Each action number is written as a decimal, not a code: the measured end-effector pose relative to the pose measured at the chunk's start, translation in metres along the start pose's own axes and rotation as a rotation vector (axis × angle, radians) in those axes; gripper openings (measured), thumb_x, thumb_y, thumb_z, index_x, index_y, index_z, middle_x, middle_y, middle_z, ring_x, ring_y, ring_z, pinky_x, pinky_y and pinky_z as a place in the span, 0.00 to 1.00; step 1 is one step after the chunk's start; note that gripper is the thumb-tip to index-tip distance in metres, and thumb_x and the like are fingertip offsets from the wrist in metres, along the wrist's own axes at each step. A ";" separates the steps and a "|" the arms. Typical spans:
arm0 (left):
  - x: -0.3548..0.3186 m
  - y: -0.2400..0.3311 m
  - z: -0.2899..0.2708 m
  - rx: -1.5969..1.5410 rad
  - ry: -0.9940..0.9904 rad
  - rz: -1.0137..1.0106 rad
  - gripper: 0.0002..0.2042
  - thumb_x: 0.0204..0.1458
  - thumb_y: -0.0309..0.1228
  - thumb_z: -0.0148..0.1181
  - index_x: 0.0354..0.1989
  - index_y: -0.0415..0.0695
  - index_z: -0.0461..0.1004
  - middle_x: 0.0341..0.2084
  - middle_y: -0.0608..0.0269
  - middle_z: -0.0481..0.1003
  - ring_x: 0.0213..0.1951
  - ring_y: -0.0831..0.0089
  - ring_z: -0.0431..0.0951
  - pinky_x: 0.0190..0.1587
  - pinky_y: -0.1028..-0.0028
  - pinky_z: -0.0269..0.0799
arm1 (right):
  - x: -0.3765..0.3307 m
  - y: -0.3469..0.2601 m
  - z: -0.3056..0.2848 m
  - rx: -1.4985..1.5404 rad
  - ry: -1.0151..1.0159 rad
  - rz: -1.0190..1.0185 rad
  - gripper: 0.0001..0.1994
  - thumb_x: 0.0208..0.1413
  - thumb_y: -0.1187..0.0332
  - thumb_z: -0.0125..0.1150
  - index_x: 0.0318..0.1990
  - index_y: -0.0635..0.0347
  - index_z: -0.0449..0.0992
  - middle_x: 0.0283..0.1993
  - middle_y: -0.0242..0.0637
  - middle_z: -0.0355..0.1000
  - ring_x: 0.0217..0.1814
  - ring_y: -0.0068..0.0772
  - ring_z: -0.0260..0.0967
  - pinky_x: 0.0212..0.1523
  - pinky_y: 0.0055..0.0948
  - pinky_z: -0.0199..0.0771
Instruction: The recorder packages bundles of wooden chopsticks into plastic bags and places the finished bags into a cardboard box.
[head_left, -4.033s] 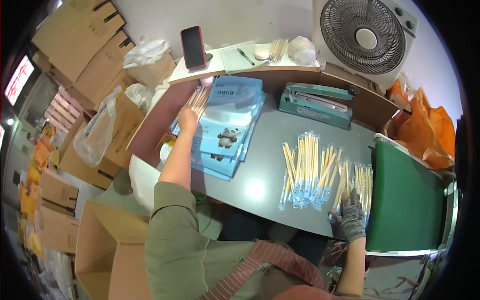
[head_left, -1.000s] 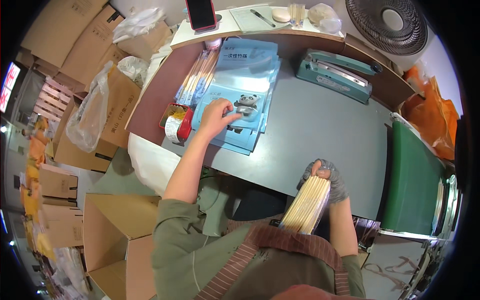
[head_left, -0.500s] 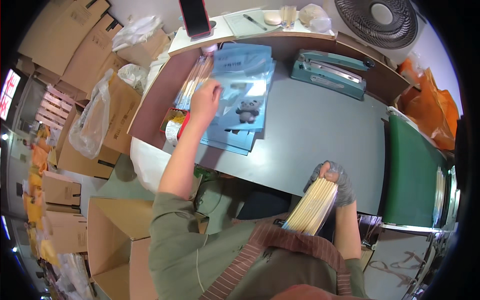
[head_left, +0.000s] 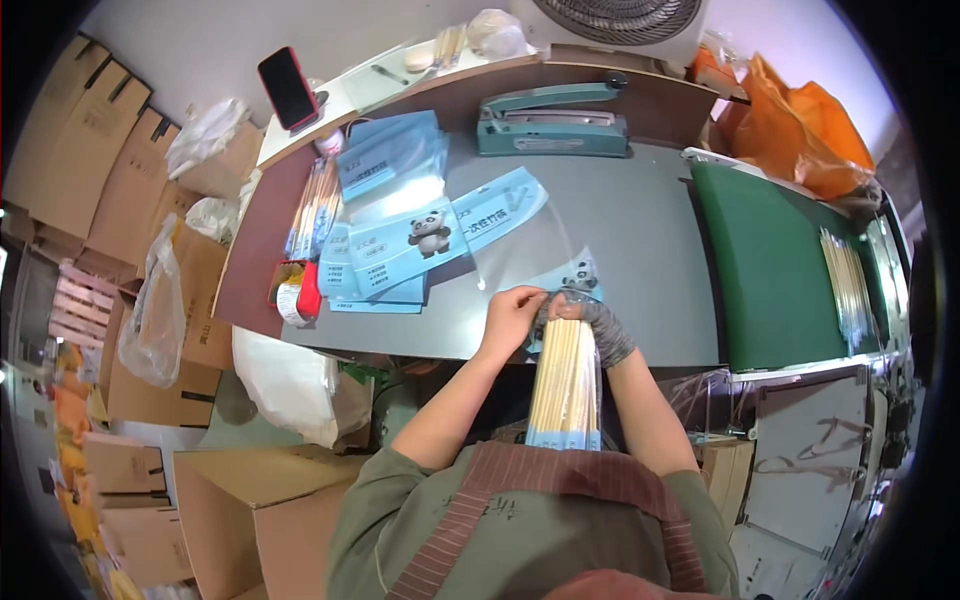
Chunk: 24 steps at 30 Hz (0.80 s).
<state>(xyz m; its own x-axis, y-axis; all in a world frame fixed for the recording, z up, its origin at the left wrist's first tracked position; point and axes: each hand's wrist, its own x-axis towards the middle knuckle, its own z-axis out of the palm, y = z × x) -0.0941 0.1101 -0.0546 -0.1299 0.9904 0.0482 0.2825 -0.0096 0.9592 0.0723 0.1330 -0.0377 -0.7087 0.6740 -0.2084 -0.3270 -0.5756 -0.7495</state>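
My right hand (head_left: pixel 590 325), in a grey fingerless glove, is closed around the top of a bundle of wrapped chopsticks (head_left: pixel 566 385). The bundle hangs over the table's front edge, its blue-printed ends toward my apron. Just left of it, my left hand (head_left: pixel 513 320) has its fingers pinched at the edge of a clear and blue plastic bag (head_left: pixel 500 212) with a panda print. That bag stretches from the pile across the table to my hands, and its near end is partly hidden by them. More blue panda bags (head_left: pixel 385 250) lie stacked at left.
Behind the table's middle stands a teal bag sealer (head_left: pixel 552 130). Loose chopsticks (head_left: pixel 315 205) and a red tape dispenser (head_left: pixel 297 290) sit at the left edge. A green board (head_left: pixel 775 265) holding chopsticks is at right. An open carton (head_left: pixel 270 500) stands at lower left.
My left hand has come from the bag pile to beside my right hand, drawing one bag across the table. The chopstick bundle is now more upright. The view has shifted.
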 end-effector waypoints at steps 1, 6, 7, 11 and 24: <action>-0.002 0.008 0.002 0.029 0.026 -0.018 0.08 0.50 0.26 0.58 0.37 0.38 0.77 0.24 0.53 0.77 0.26 0.71 0.76 0.29 0.73 0.70 | 0.002 0.004 -0.008 -0.019 0.017 0.004 0.12 0.49 0.61 0.58 0.32 0.62 0.73 0.30 0.36 0.71 0.30 0.25 0.69 0.32 0.25 0.72; -0.039 0.049 0.002 0.421 0.215 0.760 0.11 0.46 0.24 0.59 0.39 0.38 0.77 0.18 0.59 0.68 0.19 0.69 0.69 0.22 0.72 0.65 | 0.010 0.025 -0.012 -0.034 0.250 -0.370 0.13 0.52 0.63 0.57 0.40 0.62 0.72 0.32 0.33 0.71 0.33 0.26 0.70 0.34 0.26 0.74; -0.054 0.054 -0.001 0.543 0.144 1.035 0.12 0.44 0.22 0.60 0.39 0.38 0.76 0.15 0.62 0.64 0.15 0.68 0.66 0.19 0.71 0.61 | 0.013 0.035 -0.027 0.171 0.162 -0.454 0.14 0.53 0.64 0.58 0.43 0.62 0.71 0.34 0.33 0.71 0.34 0.27 0.70 0.35 0.27 0.75; -0.123 0.039 -0.038 0.612 -0.126 1.053 0.17 0.40 0.23 0.63 0.42 0.38 0.74 0.19 0.65 0.67 0.20 0.69 0.69 0.22 0.71 0.64 | -0.093 0.055 0.041 0.263 0.269 0.088 0.24 0.54 0.61 0.61 0.56 0.59 0.63 0.54 0.35 0.66 0.55 0.30 0.65 0.56 0.32 0.68; -0.014 0.009 -0.004 0.078 0.071 0.188 0.16 0.46 0.19 0.51 0.46 0.37 0.69 0.34 0.48 0.71 0.36 0.55 0.74 0.39 0.66 0.69 | -0.054 -0.016 0.001 -1.607 1.087 -0.207 0.13 0.51 0.59 0.59 0.40 0.54 0.69 0.27 0.47 0.73 0.29 0.53 0.71 0.29 0.45 0.71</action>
<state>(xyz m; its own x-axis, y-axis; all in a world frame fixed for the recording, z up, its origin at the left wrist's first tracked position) -0.0938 0.0952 -0.0452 -0.1342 0.9599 0.2461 0.3804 -0.1795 0.9073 0.1150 0.1057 -0.0142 0.0902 0.9796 0.1794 0.8870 0.0029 -0.4618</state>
